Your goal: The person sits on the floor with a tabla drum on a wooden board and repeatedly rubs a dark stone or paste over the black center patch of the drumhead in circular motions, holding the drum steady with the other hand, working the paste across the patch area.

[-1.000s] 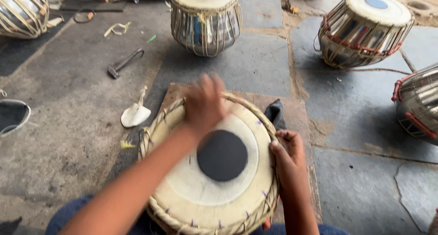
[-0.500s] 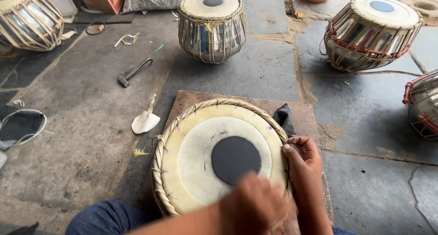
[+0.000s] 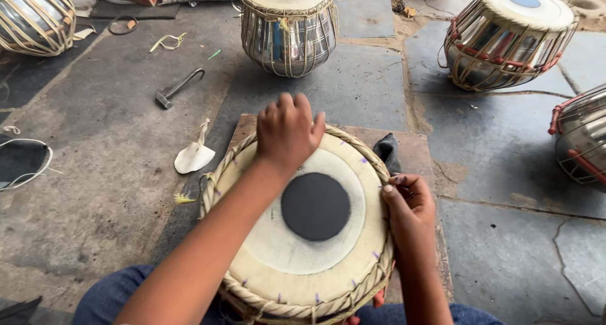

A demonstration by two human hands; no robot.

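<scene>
Left hand (image 3: 287, 132) now forward, fingers curled over drum's (image 3: 303, 224) far rim; right hand (image 3: 407, 202) gripping its side as before.

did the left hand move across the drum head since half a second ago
Yes. The left hand went from the near rim of the drum, below the black spot, to the far rim above it. The right hand grips the right rim.

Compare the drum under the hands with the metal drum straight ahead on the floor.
The near drum fills the lower view, head up, with the left hand and right hand on its rim; the far metal drum stands untouched and shows its shiny strapped body. Both have pale heads with a dark central spot.
</scene>
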